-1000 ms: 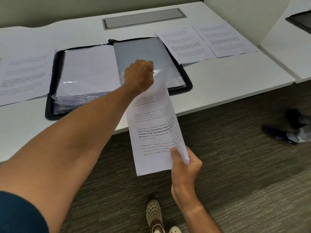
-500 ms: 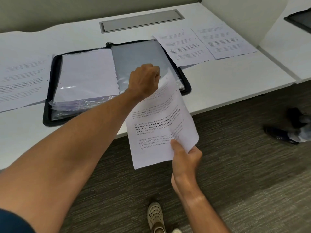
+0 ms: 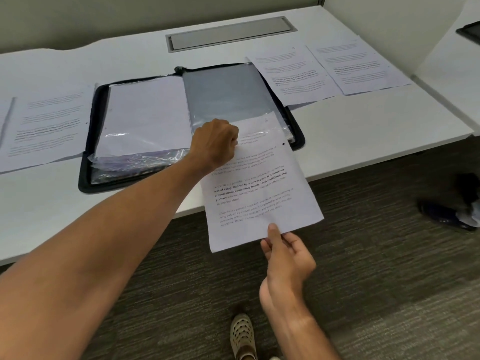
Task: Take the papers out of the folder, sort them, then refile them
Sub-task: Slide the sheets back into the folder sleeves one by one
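Observation:
An open black zip folder with clear plastic sleeves lies on the white desk. A printed sheet runs from the folder's right-hand sleeve out over the desk's front edge; its top part lies inside the sleeve. My left hand is curled at the sleeve's lower edge, on the sheet's upper left part. My right hand pinches the sheet's bottom edge between thumb and fingers. Two printed sheets lie right of the folder, and more sheets lie left of it.
A grey cable flap is set into the desk behind the folder. A second desk with a dark object adjoins at the right. Below is carpet, my shoe, and another person's foot at right.
The sheet has moved up and away from me, and its top now lies in the right-hand sleeve. My right hand has pushed forward with it; my left hand stayed at the sleeve's edge.

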A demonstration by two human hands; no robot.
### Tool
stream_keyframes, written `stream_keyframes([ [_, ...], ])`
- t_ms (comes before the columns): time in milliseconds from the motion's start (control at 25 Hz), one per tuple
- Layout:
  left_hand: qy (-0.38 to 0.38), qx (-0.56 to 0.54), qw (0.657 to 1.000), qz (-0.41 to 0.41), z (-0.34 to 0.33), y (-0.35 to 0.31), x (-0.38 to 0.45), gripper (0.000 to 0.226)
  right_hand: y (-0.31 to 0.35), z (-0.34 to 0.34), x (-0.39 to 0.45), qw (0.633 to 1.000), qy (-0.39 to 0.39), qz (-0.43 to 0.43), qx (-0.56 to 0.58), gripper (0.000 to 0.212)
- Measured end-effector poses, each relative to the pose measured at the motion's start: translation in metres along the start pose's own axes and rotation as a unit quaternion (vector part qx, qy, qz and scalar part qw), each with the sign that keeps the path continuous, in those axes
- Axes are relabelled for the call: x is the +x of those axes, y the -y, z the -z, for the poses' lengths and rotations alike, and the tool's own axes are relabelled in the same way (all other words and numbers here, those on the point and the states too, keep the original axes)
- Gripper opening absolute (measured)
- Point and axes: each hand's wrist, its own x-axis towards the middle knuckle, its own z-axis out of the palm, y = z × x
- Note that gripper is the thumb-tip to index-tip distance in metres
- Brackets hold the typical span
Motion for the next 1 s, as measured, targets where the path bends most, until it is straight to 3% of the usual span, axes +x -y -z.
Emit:
stream_keyframes([
  [320, -0.004, -0.002, 1.000, 0.010, 0.007, 0.001, 0.000, 0.015, 0.017, -0.056, 0.015, 0.999, -0.001, 0.001, 0.039, 0.022],
  [1000, 0.026, -0.054, 0.998, 0.008, 0.013, 0.009, 0.005, 0.019, 0.049, -0.188, 0.084, 0.997, 0.052, 0.015, 0.049, 0.011],
])
